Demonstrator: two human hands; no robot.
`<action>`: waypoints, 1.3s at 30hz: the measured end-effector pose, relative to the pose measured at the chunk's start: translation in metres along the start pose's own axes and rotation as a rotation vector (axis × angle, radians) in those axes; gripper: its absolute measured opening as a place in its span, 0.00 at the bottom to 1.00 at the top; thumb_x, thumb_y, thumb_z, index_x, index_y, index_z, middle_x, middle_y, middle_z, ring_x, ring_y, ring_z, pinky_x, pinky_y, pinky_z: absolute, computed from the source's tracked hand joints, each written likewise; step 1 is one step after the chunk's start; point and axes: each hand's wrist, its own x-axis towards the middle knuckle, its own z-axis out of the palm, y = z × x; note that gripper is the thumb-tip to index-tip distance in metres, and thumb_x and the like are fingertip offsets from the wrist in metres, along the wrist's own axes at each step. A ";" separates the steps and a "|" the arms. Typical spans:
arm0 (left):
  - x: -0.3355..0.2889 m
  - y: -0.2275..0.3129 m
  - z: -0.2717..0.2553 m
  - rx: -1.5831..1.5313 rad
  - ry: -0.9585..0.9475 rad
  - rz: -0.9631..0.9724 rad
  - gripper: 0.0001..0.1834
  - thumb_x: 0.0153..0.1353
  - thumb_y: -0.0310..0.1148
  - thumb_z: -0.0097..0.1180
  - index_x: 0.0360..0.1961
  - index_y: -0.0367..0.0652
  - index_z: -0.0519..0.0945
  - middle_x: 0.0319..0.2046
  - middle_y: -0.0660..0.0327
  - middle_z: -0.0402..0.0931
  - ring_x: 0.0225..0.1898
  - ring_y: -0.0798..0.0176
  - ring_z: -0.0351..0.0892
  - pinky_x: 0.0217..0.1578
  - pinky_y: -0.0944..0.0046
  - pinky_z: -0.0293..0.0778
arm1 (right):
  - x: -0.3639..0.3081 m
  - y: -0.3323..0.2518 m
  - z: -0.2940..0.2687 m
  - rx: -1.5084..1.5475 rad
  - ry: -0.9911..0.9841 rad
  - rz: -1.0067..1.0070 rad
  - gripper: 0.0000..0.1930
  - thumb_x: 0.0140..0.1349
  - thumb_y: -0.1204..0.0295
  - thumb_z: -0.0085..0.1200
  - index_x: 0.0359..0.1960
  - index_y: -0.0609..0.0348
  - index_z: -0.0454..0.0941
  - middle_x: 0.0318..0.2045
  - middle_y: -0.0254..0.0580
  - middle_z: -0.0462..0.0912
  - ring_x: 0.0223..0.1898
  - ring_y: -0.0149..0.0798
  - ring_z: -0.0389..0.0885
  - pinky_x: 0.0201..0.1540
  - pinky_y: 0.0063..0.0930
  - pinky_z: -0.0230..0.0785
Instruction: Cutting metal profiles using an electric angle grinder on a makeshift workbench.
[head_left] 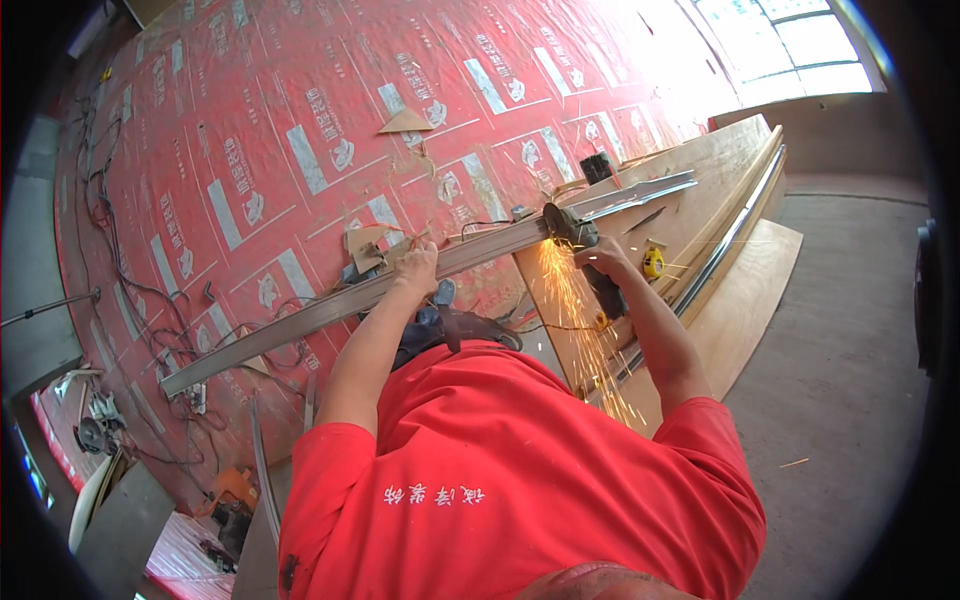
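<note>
A long grey metal channel point(330, 308) runs slantwise in front of me, from the lower left up toward the right. My left hand point(415, 266) is closed around its middle. In my right hand point(606, 258) is an angle grinder point(570, 226), its disc against the channel near the right part. Orange sparks point(572, 310) pour down from the contact, past the grinder's body toward the boards. Just right of the disc, shiny metal strips point(640, 194) lie on a plywood sheet point(735, 150).
A yellow tape measure point(653, 262) lies on the plywood right of my right hand. Long wood and metal strips point(735, 235) lie beyond it. Printed red sheeting point(330, 130) covers the floor, with tangled cables point(150, 315) at left. A black cylinder point(596, 167) stands behind the grinder.
</note>
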 end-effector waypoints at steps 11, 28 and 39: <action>-0.003 0.003 -0.006 0.015 -0.042 -0.009 0.25 0.49 0.32 0.62 0.47 0.40 0.66 0.40 0.46 0.80 0.45 0.44 0.82 0.44 0.46 0.78 | 0.009 0.007 0.001 0.024 0.044 -0.030 0.18 0.33 0.64 0.66 0.28 0.61 0.82 0.23 0.42 0.82 0.26 0.37 0.79 0.31 0.32 0.70; 0.005 0.001 0.009 -0.024 -0.039 0.005 0.26 0.47 0.31 0.62 0.47 0.37 0.66 0.40 0.42 0.79 0.45 0.41 0.81 0.46 0.47 0.77 | 0.005 0.011 -0.004 0.010 0.014 0.006 0.17 0.31 0.65 0.66 0.24 0.61 0.81 0.20 0.39 0.79 0.23 0.36 0.78 0.29 0.31 0.71; 0.014 -0.031 0.010 -0.097 0.048 0.005 0.31 0.45 0.34 0.63 0.50 0.34 0.66 0.40 0.39 0.79 0.46 0.40 0.80 0.47 0.48 0.76 | -0.072 0.005 -0.044 0.740 0.107 0.066 0.18 0.41 0.72 0.64 0.35 0.63 0.75 0.25 0.43 0.79 0.21 0.38 0.79 0.25 0.31 0.76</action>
